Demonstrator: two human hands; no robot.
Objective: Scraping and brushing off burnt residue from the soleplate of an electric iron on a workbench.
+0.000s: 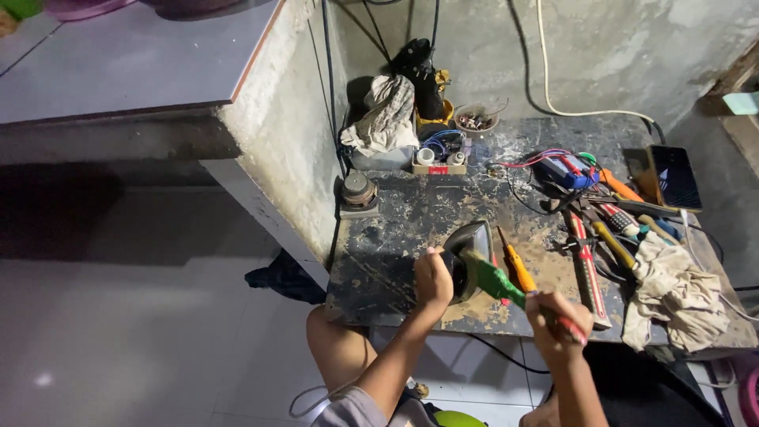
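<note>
On the scuffed dark workbench (395, 261), head view, one grey clothes iron (468, 255) stands near the front edge, soleplate side toward the camera. Using that iron as the reference for everything.

Left hand (433, 278): clenched on the iron's near-left side, steadying it.
Right hand (558, 318): fist wrapped round one tool with a red grip and green shaft (500, 286); the hand sits right of and nearer than the iron, the green end reaching the iron's near-right edge. Exact contact point hidden.

Counts around the iron:
- 1 orange-handled screwdriver (515, 267), just right of it, lying flat, alongside the green tool.
- 1 long red-and-white tool (585, 265), further right, flat on the bench.
- 1 yellow-handled tool (613, 243) and 1 orange-handled tool (621, 187), right and behind.
- 1 blue device with red and blue wires (565, 170), behind and right.
- 2 rags: one dirty pale rag (676, 292) far right, one grey cloth (387, 115) heaped behind-left against the wall.
- 1 small cardboard box of parts (439, 154), straight behind.
- 1 small bowl (477, 120), behind that box.
- 1 round metal part (358, 191), behind-left at the bench's edge.
- 1 dark phone (674, 175), far right and behind.

White cable (545, 79) runs down the wall behind the iron. Bare knee (336, 340) shows below the bench, near-left of the iron.
</note>
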